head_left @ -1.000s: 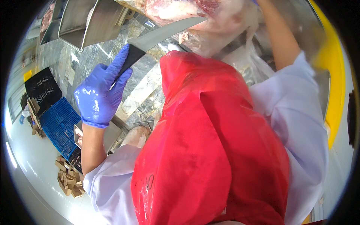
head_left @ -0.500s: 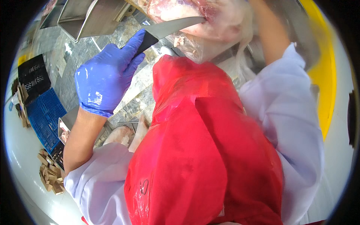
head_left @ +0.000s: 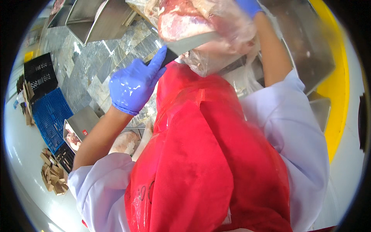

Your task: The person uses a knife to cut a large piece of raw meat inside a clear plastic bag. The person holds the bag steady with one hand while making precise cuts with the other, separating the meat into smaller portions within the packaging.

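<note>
My left hand [head_left: 133, 86], in a blue glove, is closed round the black handle of a large knife [head_left: 195, 43]. The wide blade points right and lies against the near side of a big pink and white piece of raw meat [head_left: 181, 20]. Clear plastic film [head_left: 206, 65] hangs below the meat. At the top edge, my gloved right hand [head_left: 249, 5] is beside the meat's right end. Its fingers are cut off by the frame, so their grip is hidden.
Steel bins [head_left: 106, 23] stand at the upper left. Left of me are black crates [head_left: 39, 73], a blue crate [head_left: 52, 116], a steel container [head_left: 83, 121] with meat pieces and a cardboard heap [head_left: 54, 174]. A yellow curved band [head_left: 342, 96] runs along the right.
My left hand has moved right with the knife, the blade now across the meat's near side. The meat looks shifted and turned. My right glove has come into view at the top.
</note>
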Available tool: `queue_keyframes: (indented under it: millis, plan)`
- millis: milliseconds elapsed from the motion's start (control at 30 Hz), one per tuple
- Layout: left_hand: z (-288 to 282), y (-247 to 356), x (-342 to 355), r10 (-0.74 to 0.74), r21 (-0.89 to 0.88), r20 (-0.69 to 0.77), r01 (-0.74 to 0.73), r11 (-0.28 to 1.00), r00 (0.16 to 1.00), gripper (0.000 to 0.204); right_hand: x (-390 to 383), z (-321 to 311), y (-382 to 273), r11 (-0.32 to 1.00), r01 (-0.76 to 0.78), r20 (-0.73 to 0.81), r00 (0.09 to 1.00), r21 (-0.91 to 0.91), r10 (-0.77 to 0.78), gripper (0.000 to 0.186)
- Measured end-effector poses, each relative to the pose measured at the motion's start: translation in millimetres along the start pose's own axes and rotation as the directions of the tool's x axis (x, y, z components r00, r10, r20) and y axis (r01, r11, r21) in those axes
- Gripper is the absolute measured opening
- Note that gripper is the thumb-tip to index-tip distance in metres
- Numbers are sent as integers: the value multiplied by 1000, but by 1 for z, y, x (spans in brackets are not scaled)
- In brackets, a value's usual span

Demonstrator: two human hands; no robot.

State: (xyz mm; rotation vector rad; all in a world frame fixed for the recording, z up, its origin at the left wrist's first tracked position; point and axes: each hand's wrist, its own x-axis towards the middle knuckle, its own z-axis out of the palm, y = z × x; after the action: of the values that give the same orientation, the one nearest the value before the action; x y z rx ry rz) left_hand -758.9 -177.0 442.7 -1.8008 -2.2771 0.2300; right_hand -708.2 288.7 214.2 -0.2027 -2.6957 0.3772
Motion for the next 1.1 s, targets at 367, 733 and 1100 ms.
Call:
queue_keyframes:
  millis: [367,733,1100]
  plan:
    - [107,-9,-31,-145,-290,-85,115,950,986,55,11,-47,-46,736,-537,212,842,413,495,41]
    - [199,-25,-27,-142,-388,-237,40,921,961,58,14,-50,-51,721,-427,183,900,546,395,39]
    - [104,-61,-35,-73,-291,-79,47,956,994,56,-43,9,41,981,-93,-335,942,-168,32,37]
